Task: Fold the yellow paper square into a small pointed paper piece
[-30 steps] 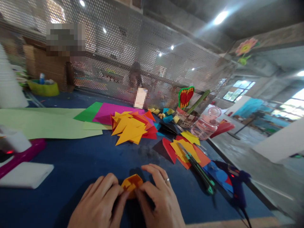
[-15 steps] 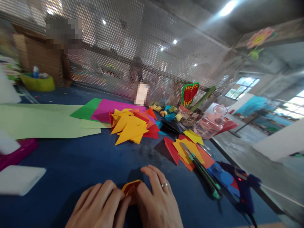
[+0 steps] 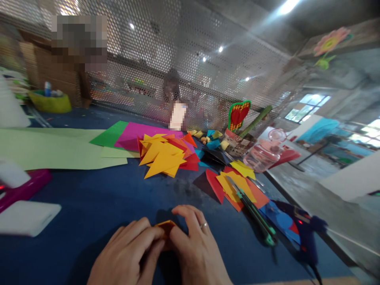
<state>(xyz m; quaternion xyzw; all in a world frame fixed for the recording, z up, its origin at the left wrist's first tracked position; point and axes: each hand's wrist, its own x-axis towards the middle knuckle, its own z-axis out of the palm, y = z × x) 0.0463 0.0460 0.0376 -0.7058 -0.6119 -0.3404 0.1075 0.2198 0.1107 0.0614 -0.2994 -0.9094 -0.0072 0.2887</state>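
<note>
Between my two hands is a small folded piece of orange paper (image 3: 166, 225), mostly covered by fingers. My left hand (image 3: 127, 249) is closed on its left side, thumb and forefinger pinching it. My right hand (image 3: 197, 245), with a ring on one finger, grips the other side with its thumb while the other fingers curve beyond it. Ahead lies a heap of yellow-orange cut paper pieces (image 3: 164, 156) on red ones. To the right, a green-handled craft knife (image 3: 252, 213) rests across more orange and red paper (image 3: 237, 186).
A dark blue glue gun (image 3: 305, 229) lies near the table's right edge. Pale green sheets (image 3: 65, 148) spread at left, by a white block (image 3: 29, 217) and a magenta tool (image 3: 32, 184). A pink transparent bottle (image 3: 264, 152) stands at the back right, before a perforated screen (image 3: 202, 91).
My left hand has shifted slightly right and its forefinger now covers more of the orange paper. Less of the paper shows. The view has moved a little.
</note>
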